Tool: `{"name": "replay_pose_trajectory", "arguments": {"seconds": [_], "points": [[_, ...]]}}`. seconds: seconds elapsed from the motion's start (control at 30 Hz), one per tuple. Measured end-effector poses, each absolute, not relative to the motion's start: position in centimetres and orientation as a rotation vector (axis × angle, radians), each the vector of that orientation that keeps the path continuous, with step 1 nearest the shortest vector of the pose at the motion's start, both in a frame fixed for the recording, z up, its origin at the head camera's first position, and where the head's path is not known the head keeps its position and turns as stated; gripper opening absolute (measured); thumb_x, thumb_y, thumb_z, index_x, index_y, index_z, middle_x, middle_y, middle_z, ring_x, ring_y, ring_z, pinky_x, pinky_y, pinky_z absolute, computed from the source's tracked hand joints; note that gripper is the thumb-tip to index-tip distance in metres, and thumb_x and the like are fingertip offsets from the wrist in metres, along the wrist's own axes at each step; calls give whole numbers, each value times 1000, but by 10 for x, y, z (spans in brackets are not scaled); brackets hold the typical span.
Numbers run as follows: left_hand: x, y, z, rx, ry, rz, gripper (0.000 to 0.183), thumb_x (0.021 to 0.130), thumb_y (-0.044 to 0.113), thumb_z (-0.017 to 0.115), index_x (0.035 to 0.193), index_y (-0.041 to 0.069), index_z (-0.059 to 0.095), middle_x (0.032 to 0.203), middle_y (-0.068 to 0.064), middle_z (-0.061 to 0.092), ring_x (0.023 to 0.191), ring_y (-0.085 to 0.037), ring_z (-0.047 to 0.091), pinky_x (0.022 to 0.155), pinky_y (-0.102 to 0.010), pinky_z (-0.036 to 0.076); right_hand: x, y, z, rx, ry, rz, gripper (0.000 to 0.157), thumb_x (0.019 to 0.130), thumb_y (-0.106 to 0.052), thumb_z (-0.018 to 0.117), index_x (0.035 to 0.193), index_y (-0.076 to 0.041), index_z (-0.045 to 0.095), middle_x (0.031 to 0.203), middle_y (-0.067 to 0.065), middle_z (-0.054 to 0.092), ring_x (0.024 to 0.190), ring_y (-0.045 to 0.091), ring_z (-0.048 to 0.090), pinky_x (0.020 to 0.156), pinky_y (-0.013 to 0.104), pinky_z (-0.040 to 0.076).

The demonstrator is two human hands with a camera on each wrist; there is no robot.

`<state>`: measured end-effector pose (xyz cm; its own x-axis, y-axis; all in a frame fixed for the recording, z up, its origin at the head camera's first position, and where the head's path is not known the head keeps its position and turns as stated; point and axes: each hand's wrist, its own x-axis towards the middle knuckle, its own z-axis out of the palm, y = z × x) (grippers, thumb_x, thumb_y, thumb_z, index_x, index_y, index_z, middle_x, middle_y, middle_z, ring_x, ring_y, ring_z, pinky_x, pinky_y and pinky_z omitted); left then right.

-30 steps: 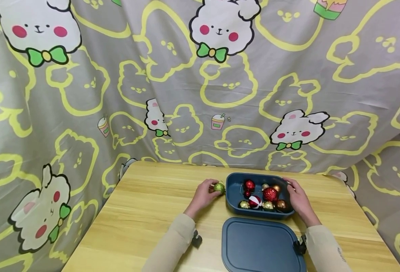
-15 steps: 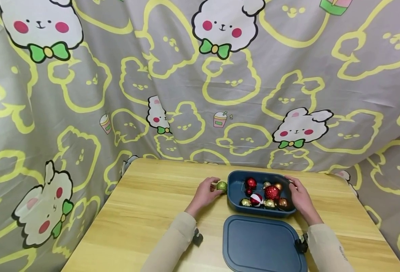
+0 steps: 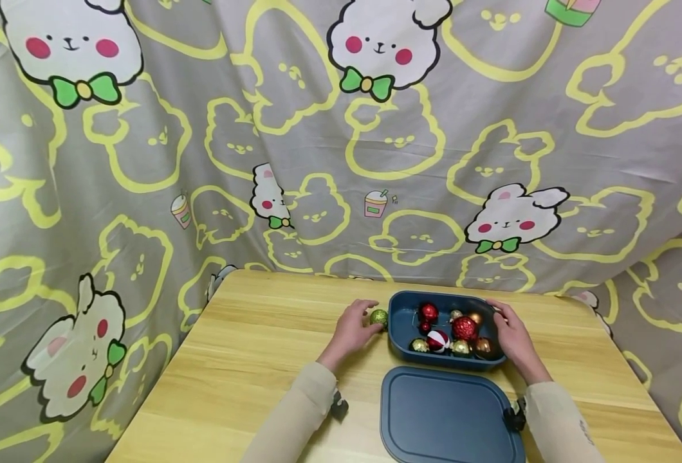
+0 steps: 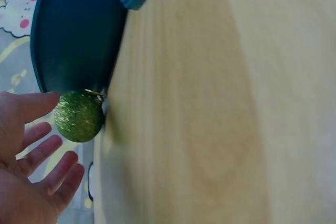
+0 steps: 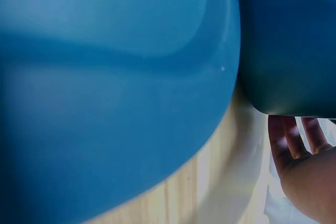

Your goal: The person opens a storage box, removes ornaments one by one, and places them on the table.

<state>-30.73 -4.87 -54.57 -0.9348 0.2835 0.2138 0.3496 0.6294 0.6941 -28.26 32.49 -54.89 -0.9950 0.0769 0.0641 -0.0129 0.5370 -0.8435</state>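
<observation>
The left hand (image 3: 352,329) is just right of the frame's middle, low down, its fingers spread and parted from the thumb. Just beside them is the green ball (image 3: 379,317), glittery, at the left end of the box (image 3: 439,361). In the left wrist view the thumb tip overlaps the ball's edge; whether they touch I cannot tell. The ball's small metal cap faces the box.

The right hand (image 3: 513,334) rests at the box's right end. The right wrist view shows its fingers extended against the outer wall; its thumb is hard to make out there.

The box, dark blue, sits in the lower right of the frame. Inside, toward the top, are a shiny red ball (image 3: 429,312) and two small gold or copper ones; a textured red ball (image 3: 464,328) is right of centre. Along the near side lie two gold balls, a striped ball (image 3: 438,341) between them, and a brown ball (image 3: 484,348) at the right.

Below the box, the lid (image 3: 448,411) lies flat on the wooden table (image 3: 248,360). A bunny-print cloth (image 3: 318,148) hangs behind.
</observation>
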Motion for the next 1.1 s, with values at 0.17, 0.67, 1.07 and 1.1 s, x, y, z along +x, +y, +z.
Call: {"name": "replay_pose_trajectory", "arguments": {"seconds": [0.17,0.67,1.07,1.1], "points": [[-307,-42,-537,-536,-2712,-1151,48,96,23,76,141,11,62,133,-12,64,124,-30,59,103,-47,52,-283,326,-549,-54,-2671,1456,52,115,-27,25,157,0,37,144,34,43,129,47,44,99,50,40],[-301,-1,-519,-799,-2632,-1159,45,101,25,69,144,13,60,138,-8,62,123,-24,60,105,-37,53,-282,324,-547,-72,-2680,1479,52,115,-28,24,158,-2,36,145,34,42,129,47,43,101,52,39],[-291,31,-515,-973,-2744,-1084,47,103,29,67,146,14,58,141,-5,59,124,-24,62,101,-30,54,-281,324,-548,-77,-2680,1446,49,115,-25,26,157,-1,38,144,33,44,129,46,45,97,43,40],[-291,33,-515,-987,-2752,-1070,47,103,29,66,146,14,58,141,-5,59,123,-23,62,100,-29,54,-281,324,-548,-77,-2680,1445,49,115,-25,26,157,-2,38,144,33,44,129,46,45,96,44,40]]}}
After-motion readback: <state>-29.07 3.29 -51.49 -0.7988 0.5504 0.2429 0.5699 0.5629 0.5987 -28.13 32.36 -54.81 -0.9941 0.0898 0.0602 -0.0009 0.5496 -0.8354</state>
